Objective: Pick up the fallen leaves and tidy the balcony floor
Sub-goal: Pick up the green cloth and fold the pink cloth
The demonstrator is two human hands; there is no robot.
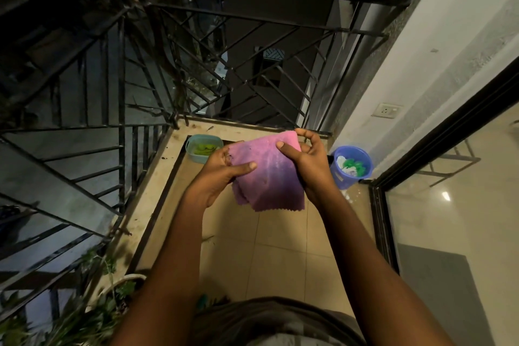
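A folded pink cloth [268, 174] with zigzag edges is held up over the balcony floor [269, 239]. My left hand [222, 171] grips its left side, thumb pressed across the front. My right hand [306, 160] pinches its upper right edge between thumb and fingers. Dark specks of dirt cling to the cloth's left edge. A small teal container [193, 159] with green leaves inside sits in the far left corner of the floor. A thin leaf scrap [208, 239] lies on the tiles below my left forearm.
A blue bucket [341, 177] with white and green bits stands by the right wall. A black metal railing [224, 45] bounds the far and left sides. A white pot [123, 281] with plants sits at the near left. A glass sliding door [449, 219] is on the right.
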